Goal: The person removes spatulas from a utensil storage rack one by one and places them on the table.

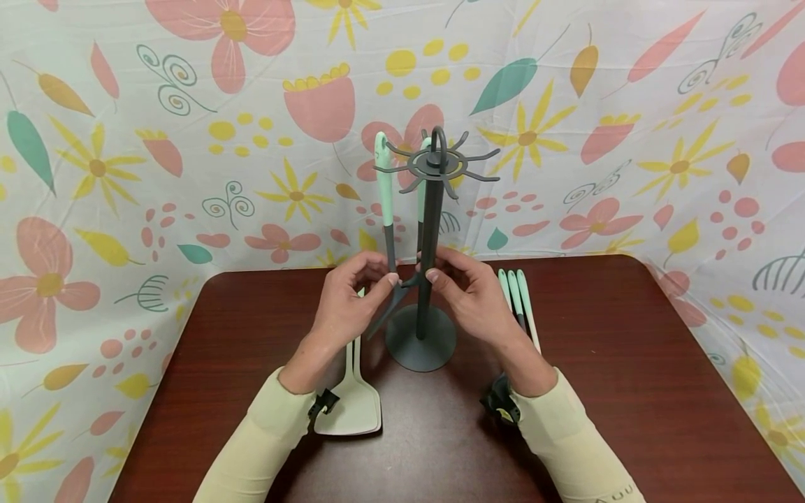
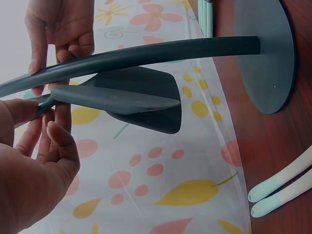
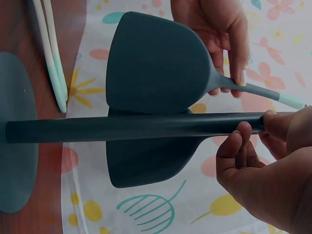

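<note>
A dark grey utensil stand (image 1: 430,237) with a round base and a ring of hooks stands upright in the head view. My left hand (image 1: 349,297) pinches the neck of a dark spatula (image 3: 161,61) whose mint handle reaches up to the hooks at the left. Behind the pole is a second dark spatula (image 3: 156,163), its mint handle (image 1: 423,199) also up by the hooks. Whether either handle is hooked, I cannot tell. My right hand (image 1: 474,293) grips the pole, thumb in front; some of its fingers are hidden behind.
Cream spatulas (image 1: 352,409) lie stacked on the brown table (image 1: 629,391), left of the base. Several mint-handled utensils (image 1: 517,286) lie on the right, partly under my right forearm. A floral cloth (image 1: 534,42) hangs behind the table.
</note>
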A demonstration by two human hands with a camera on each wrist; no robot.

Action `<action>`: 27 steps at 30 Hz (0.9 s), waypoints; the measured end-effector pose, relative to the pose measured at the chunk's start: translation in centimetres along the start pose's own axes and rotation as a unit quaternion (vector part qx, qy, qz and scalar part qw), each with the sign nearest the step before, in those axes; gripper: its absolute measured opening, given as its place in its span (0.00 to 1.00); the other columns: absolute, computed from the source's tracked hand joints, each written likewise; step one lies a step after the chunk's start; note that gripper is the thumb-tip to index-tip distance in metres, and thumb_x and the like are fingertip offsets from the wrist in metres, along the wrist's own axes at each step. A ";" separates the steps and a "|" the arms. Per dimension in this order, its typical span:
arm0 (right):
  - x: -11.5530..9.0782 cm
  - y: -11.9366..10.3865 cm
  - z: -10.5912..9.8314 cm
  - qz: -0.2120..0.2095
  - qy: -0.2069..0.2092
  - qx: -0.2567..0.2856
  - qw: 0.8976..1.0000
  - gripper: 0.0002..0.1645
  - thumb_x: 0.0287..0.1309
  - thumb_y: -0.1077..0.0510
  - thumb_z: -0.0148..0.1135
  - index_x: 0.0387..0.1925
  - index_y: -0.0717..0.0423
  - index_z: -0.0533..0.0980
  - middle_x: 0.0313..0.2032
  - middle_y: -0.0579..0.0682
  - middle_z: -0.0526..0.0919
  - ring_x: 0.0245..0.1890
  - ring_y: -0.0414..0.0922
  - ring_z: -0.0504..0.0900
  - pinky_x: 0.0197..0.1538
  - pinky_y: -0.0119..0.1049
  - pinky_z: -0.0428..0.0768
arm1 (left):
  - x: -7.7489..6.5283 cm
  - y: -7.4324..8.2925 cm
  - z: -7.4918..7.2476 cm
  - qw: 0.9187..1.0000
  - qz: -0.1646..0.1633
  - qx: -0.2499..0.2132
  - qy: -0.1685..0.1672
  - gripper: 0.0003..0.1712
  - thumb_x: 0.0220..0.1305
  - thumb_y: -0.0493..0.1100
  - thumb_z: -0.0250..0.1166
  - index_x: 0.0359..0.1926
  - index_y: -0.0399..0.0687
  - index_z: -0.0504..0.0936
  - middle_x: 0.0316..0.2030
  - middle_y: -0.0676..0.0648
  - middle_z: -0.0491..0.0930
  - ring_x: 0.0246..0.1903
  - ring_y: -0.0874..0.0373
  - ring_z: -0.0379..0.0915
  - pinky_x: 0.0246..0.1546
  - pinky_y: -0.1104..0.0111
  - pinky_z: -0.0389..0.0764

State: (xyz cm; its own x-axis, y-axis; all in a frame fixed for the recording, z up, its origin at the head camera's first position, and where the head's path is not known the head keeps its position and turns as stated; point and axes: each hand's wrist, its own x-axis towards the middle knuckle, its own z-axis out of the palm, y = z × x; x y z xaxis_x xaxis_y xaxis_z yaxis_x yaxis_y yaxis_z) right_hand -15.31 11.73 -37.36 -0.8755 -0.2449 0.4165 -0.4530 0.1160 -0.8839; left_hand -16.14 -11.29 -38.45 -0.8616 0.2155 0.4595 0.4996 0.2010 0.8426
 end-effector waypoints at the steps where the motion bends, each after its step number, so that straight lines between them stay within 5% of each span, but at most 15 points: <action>1: 0.0 0.0 0.0 0.001 0.000 0.001 1.000 0.19 0.77 0.64 0.61 0.64 0.54 0.81 0.49 0.60 0.88 0.42 0.53 0.85 0.43 0.34 0.83 | -0.1 0.0 0.0 1.000 -0.001 0.000 0.000 0.06 0.74 0.44 0.71 0.48 0.51 0.86 0.37 0.53 0.87 0.33 0.57 0.82 0.32 0.63 0.75; 27: 0.0 0.2 0.0 -0.005 -0.004 0.008 1.000 0.20 0.77 0.65 0.60 0.65 0.56 0.81 0.49 0.60 0.88 0.42 0.52 0.86 0.45 0.34 0.84 | -1.7 -1.3 -1.5 1.000 -0.022 0.001 0.008 0.07 0.73 0.40 0.71 0.49 0.49 0.85 0.37 0.51 0.86 0.31 0.55 0.80 0.35 0.69 0.76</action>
State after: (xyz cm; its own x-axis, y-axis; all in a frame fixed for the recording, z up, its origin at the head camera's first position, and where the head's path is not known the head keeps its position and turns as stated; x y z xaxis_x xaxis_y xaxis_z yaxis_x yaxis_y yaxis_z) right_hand -15.37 11.78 -37.57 -0.8693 -0.2539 0.4241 -0.4594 0.0981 -0.8828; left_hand -15.45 -13.35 -39.90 -0.8841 0.1903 0.4269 0.4616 0.2117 0.8615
